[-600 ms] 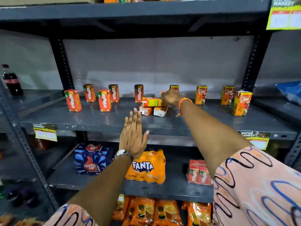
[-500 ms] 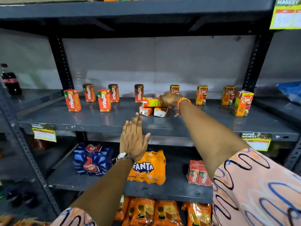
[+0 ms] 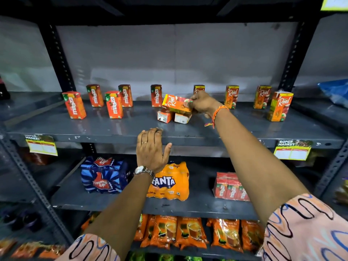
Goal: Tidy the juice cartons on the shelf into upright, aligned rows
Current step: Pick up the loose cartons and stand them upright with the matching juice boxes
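Cartons lie jumbled at the middle of the frame: one Real carton (image 3: 176, 104) rests on its side atop two toppled cartons (image 3: 173, 116), its long axis running left to right, its right end pinched in the right hand (image 3: 204, 104). That hand is on the carton, so it is by far the nearer; the carton stretches leftward from its fingers, and standing it up looks like a matter of swinging that free left end. The left hand (image 3: 150, 147) is empty, fingers spread flat, at the front lip of the shelf (image 3: 113, 129), lower in the frame and well apart from the pile. Five Maaza cartons (image 3: 113, 104) stand upright to the left, in two loose, staggered lines. To the right, four Real cartons (image 3: 262, 97) stand upright, one partly hidden behind the right hand, the rightmost forward of the others. That makes twelve cartons on this shelf, three of them down.
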The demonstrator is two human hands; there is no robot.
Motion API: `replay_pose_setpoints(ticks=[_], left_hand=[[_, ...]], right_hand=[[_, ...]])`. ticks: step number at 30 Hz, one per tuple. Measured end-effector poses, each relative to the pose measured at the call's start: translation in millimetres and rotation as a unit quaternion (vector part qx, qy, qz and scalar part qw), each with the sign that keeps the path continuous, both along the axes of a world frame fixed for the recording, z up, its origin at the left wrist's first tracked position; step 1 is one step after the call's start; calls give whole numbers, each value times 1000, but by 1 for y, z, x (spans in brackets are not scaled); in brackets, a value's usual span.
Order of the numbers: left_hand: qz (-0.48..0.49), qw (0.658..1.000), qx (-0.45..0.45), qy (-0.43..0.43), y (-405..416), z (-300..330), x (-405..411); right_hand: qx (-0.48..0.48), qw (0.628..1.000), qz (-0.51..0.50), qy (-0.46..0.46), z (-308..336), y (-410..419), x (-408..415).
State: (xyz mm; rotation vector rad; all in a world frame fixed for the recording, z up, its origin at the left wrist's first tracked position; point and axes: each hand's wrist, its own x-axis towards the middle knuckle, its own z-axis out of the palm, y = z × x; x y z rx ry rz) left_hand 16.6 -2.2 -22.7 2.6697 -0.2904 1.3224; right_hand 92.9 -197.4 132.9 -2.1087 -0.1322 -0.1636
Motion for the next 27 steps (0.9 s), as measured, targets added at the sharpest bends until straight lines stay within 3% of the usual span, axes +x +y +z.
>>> replay_pose_setpoints(ticks=[8, 20, 27], left_hand=[[-1, 1000, 6, 6, 0, -1, 1], [9, 999, 3, 33, -3, 5, -5], [9, 1000, -5, 20, -4, 5, -5]], right_hand=[[306, 952, 23, 5, -17, -7, -70], [345, 929, -22, -130, -28, -14, -202], [404, 898, -14, -173, -31, -26, -245]])
